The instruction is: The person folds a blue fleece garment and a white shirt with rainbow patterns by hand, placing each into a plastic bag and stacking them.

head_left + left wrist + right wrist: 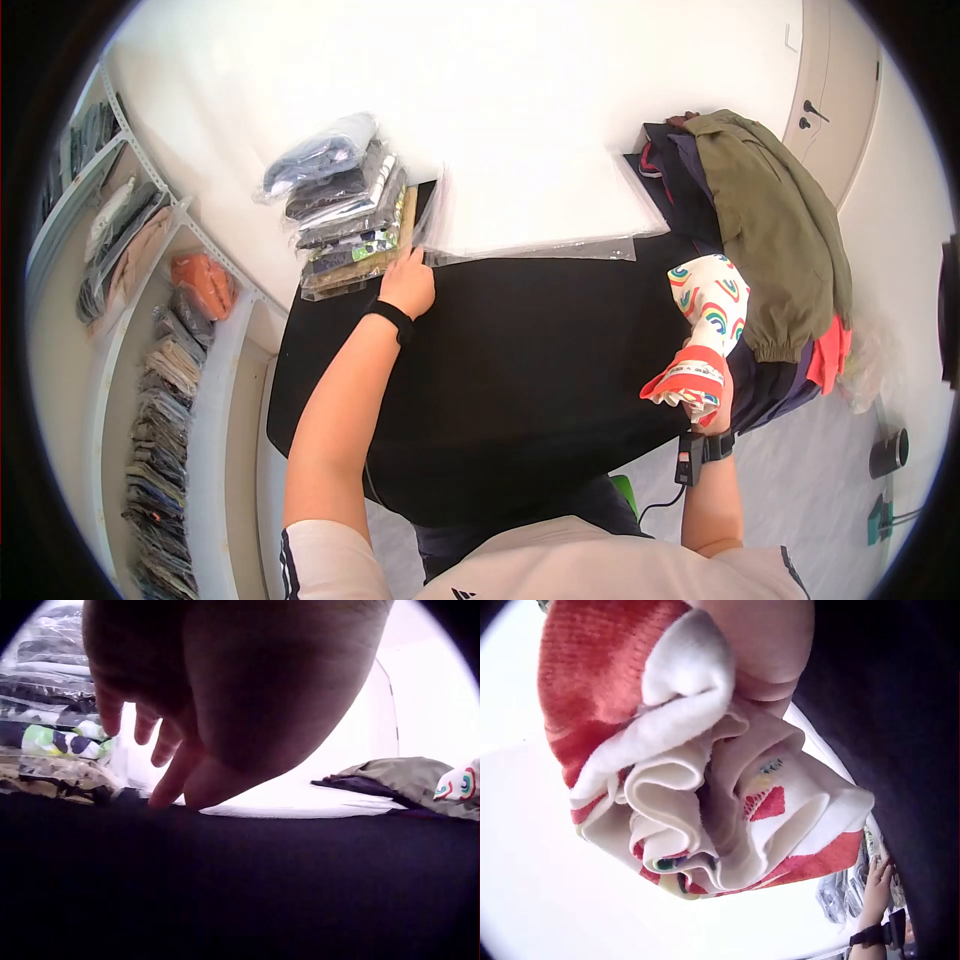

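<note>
A bunched white garment [712,295] with a rainbow print and red ribbed trim hangs from my right hand [769,645], which grips it at the right side of the black table. Its folds fill much of the right wrist view and hide most of the fingers. My left hand [408,283] reaches forward to the left corner of a stack of clear plastic bags [540,200], beside a pile of bagged, folded clothes [345,215]. In the left wrist view, its fingers [169,742] point loosely down, fingertips right at the table surface.
A heap of loose clothes, topped by an olive garment [770,230], covers the table's right end. Shelves [115,400] with folded clothes stand at the left, and an orange bagged item [203,285] sits there. The black tabletop [500,370] lies between both arms. Behind is a white wall.
</note>
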`<state>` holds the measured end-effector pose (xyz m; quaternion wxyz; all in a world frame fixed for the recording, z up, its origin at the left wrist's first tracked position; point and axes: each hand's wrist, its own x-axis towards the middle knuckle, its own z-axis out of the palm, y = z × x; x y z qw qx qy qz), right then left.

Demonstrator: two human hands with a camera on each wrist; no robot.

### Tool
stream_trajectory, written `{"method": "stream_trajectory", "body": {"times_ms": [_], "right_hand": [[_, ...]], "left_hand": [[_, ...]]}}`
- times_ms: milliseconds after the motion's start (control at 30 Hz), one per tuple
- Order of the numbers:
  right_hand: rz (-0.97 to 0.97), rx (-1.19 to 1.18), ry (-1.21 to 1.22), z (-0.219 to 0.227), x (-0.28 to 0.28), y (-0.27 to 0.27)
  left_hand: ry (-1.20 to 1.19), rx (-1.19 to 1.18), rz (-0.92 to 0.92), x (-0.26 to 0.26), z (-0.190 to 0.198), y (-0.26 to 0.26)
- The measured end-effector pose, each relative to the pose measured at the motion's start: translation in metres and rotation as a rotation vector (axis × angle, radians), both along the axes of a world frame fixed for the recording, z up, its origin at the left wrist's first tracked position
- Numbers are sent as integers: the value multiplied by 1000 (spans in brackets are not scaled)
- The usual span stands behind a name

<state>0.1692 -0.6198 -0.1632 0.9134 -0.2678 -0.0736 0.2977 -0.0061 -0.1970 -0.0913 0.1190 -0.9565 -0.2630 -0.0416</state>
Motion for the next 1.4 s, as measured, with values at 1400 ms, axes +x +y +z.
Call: {"method": "stream_trajectory", "body": {"times_ms": [1400], "right_hand": [[-270,-158,-11,53,-42,-74]], "left_hand": [[19,-107,-167,-66,-1,-182]]}}
